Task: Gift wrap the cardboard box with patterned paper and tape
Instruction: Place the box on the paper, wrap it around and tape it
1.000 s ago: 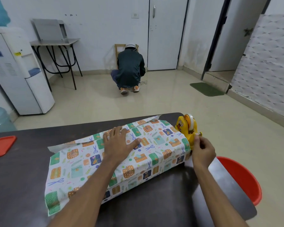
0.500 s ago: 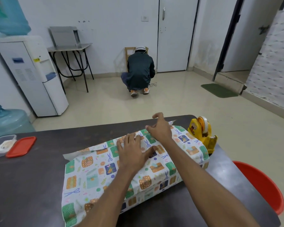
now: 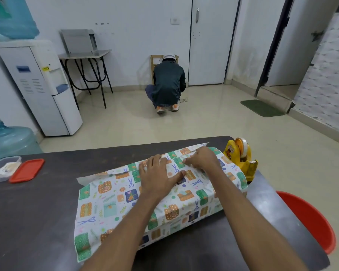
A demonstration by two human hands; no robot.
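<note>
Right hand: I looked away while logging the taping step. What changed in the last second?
The right hand left the tape dispenser and moved left onto the patterned paper, fingertips at the seam. The left hand stayed flat on the paper; the tape dispenser stayed put.

matt printed paper (image 3: 145,202), dark smooth tabletop (image 3: 37,222), glossy yellow plastic dispenser (image 3: 241,159)

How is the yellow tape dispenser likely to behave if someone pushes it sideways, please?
The yellow tape dispenser probably slides rather than rolls, since it stands on a flat base on the dark table. Standing close to the table's right edge, it might drop off if shoved that way.
</note>
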